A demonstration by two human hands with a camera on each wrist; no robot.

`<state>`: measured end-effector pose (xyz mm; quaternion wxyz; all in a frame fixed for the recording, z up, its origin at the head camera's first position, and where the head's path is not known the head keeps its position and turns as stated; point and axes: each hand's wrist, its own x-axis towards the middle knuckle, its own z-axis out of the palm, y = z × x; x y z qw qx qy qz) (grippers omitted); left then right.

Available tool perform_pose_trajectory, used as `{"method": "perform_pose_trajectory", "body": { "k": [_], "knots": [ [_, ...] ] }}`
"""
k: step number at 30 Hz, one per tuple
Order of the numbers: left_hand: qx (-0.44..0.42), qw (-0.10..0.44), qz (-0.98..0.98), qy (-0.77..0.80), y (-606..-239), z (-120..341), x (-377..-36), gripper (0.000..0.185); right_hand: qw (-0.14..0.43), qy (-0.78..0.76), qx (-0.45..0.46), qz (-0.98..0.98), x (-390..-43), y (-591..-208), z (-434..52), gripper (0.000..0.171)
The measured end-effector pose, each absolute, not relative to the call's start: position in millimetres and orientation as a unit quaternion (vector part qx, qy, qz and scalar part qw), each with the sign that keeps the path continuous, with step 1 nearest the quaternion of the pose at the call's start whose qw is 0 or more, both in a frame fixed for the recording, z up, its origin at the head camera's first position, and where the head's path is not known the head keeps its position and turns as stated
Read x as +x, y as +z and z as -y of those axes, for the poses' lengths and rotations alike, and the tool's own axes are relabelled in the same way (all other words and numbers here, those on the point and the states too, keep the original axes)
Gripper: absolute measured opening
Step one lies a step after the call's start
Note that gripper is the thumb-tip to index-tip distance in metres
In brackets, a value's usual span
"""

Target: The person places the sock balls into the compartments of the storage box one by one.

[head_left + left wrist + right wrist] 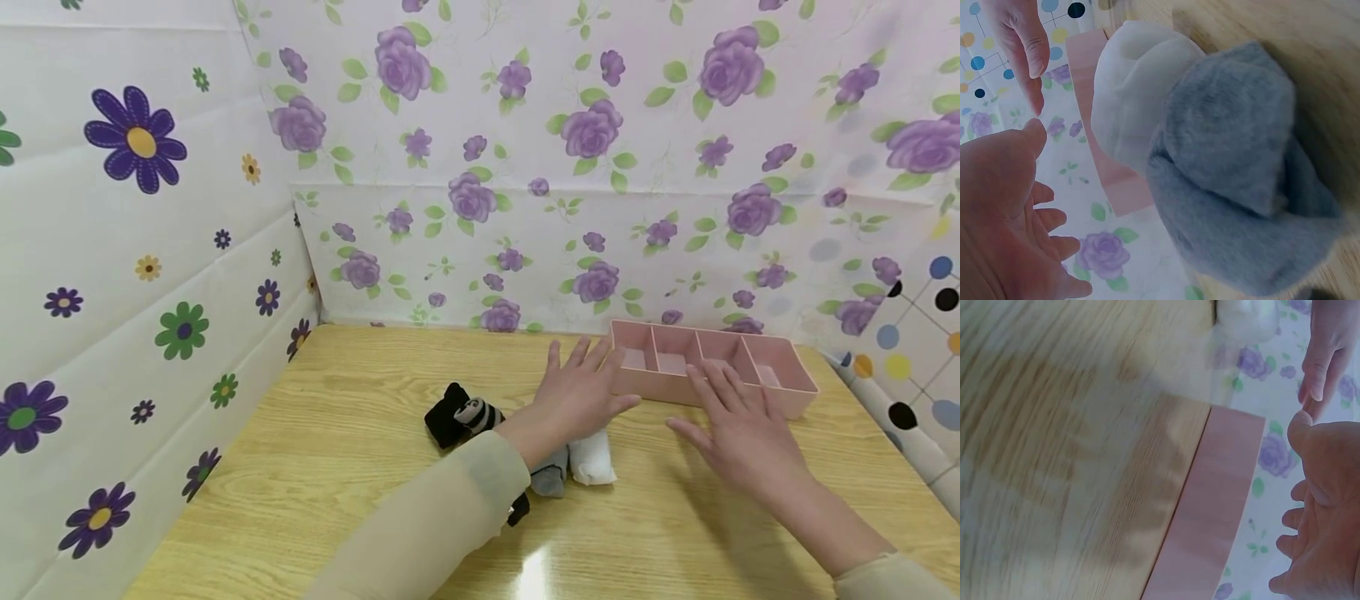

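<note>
Hands (581,392) apparently hover near tray (787,392).

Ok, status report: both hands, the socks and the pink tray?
Left hand open, right hand open, neither holding anything. Rolled socks on table, under left wrist. Pink tray just beyond fingertips, nothing in between.

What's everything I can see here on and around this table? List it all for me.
Divided tray: one, pink, four compartments, far right of the table.
White rolled sock: one, white, under the left wrist.
Grey rolled sock: one, grey, touching the white one.
Striped sock: one, black, white and grey, left of the forearm.
Black sock: one, black, beside the striped one.
Table: one, light wood.
Floral wall covering: purple roses behind, mixed flowers left.
Left hand: open, over the tray's near left corner.
Right hand: open, before the tray.
</note>
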<state>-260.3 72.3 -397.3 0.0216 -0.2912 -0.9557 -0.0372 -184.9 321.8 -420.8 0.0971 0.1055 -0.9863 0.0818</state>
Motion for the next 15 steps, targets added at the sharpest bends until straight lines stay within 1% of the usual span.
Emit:
{"method": "perform_pose_trajectory", "body": {
  "k": [15],
  "knots": [
    [-0.291, -0.001, 0.956, -0.044, -402, -89, -267, 0.082, 0.078, 0.083, 0.074, 0.991, -192, -424, -344, 0.092]
  ]
}}
